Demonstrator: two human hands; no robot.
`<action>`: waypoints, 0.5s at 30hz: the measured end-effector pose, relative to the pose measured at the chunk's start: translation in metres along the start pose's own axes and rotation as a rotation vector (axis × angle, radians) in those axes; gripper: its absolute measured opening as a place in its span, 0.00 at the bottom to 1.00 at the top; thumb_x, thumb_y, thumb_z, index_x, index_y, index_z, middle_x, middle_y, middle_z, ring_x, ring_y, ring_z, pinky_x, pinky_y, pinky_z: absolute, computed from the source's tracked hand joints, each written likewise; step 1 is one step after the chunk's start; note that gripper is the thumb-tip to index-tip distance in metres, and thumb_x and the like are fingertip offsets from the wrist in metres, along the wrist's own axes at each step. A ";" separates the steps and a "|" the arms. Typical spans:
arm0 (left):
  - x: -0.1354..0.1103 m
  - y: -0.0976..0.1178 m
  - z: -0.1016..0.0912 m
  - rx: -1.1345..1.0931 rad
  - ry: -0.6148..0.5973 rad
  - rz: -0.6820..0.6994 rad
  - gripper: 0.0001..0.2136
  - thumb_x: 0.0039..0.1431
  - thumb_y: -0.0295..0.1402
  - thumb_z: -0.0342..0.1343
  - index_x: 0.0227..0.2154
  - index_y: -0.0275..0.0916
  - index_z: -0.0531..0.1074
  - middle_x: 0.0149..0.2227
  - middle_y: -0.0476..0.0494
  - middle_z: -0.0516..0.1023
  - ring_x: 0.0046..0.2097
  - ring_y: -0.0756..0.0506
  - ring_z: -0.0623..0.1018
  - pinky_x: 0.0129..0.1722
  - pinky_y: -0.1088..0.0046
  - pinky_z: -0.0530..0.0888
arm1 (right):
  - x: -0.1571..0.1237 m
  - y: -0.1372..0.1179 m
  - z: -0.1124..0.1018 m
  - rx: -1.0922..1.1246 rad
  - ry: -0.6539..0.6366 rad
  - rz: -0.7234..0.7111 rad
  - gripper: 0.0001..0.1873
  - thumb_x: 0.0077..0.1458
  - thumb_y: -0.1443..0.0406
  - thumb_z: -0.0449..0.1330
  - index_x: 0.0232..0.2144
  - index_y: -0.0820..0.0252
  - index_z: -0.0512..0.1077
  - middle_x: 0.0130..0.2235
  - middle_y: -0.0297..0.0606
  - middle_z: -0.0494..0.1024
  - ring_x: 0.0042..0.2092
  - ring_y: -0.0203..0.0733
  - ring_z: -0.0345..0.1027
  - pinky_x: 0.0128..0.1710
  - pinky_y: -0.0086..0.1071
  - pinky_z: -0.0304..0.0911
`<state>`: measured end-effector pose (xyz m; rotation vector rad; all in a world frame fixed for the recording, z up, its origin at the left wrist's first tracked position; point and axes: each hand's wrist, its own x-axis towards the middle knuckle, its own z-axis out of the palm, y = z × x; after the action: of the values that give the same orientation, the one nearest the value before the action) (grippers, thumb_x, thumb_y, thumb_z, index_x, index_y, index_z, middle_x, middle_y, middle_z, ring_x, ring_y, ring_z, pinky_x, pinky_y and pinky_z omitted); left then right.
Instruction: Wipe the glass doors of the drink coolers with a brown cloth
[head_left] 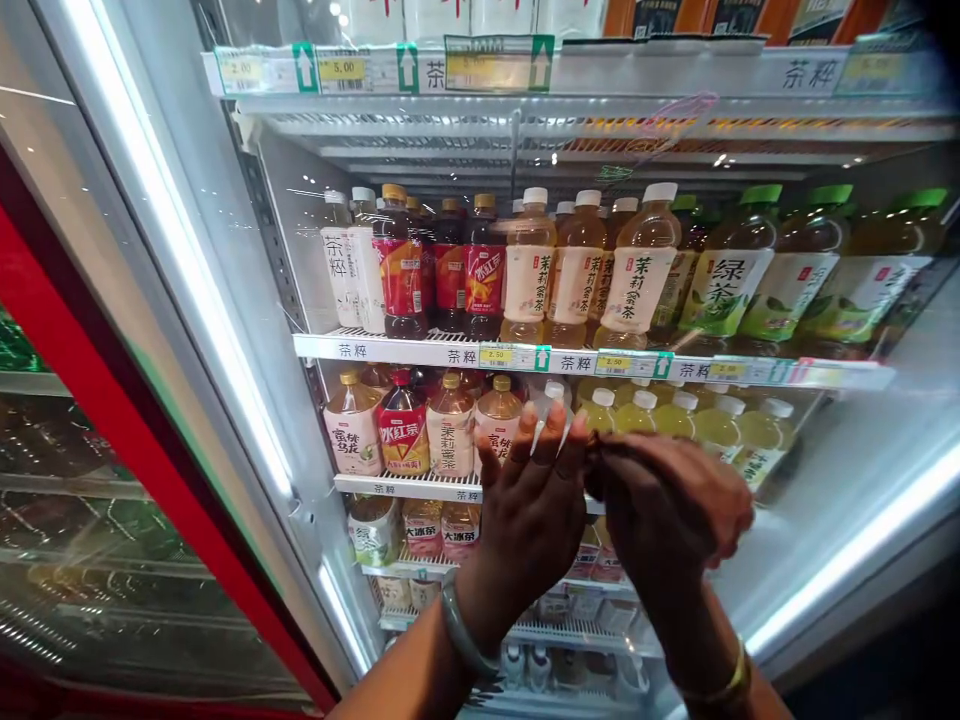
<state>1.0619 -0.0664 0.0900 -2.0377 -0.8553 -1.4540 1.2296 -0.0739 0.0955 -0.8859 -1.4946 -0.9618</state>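
Observation:
My left hand (pixel 529 505) is raised before the drinks cooler, back toward me, its fingers stretched and slightly apart. A grey-green bangle (pixel 469 632) circles that wrist. Just to the right, my right hand (pixel 664 505) is closed, its fingertips bunched beside the left hand's fingers. Whether it pinches something small cannot be made out. Behind my left fingers stands a peach oolong tea bottle (pixel 495 412), partly covered. Pale yellow drink bottles (pixel 684 415) with white caps stand behind my right hand. A gold-coloured bangle (pixel 724 685) is on the right wrist.
The upper shelf (pixel 427 347) bears several tea bottles, including red-labelled iced tea (pixel 484 275), jasmine tea (pixel 641 265) and green tea (pixel 727 275). Lower shelves hold more bottles. A bright light strip (pixel 180 260) and red frame (pixel 150 420) run along the left. Pink scribble marks (pixel 684 112) show above.

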 end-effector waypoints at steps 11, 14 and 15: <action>-0.012 -0.033 -0.026 0.044 -0.049 -0.099 0.32 0.70 0.28 0.49 0.74 0.38 0.48 0.72 0.35 0.60 0.76 0.38 0.51 0.75 0.47 0.36 | -0.026 -0.055 0.010 0.094 -0.052 0.104 0.07 0.58 0.67 0.68 0.40 0.51 0.79 0.42 0.34 0.84 0.47 0.46 0.78 0.50 0.44 0.71; -0.012 -0.041 -0.034 0.066 -0.026 -0.112 0.32 0.69 0.26 0.50 0.73 0.37 0.49 0.73 0.34 0.58 0.76 0.37 0.50 0.75 0.49 0.44 | -0.014 -0.068 0.021 0.056 -0.110 0.026 0.11 0.59 0.65 0.69 0.45 0.49 0.79 0.47 0.34 0.84 0.52 0.47 0.76 0.56 0.46 0.68; -0.013 -0.045 -0.036 0.085 -0.024 -0.117 0.32 0.68 0.26 0.50 0.73 0.36 0.50 0.73 0.33 0.57 0.77 0.37 0.49 0.75 0.47 0.44 | -0.007 -0.063 0.021 0.029 -0.083 0.036 0.12 0.58 0.65 0.70 0.45 0.48 0.79 0.47 0.34 0.84 0.52 0.47 0.76 0.56 0.47 0.68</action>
<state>1.0026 -0.0637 0.0903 -1.9752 -1.0439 -1.4318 1.1650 -0.0793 0.0809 -0.9382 -1.5543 -0.8841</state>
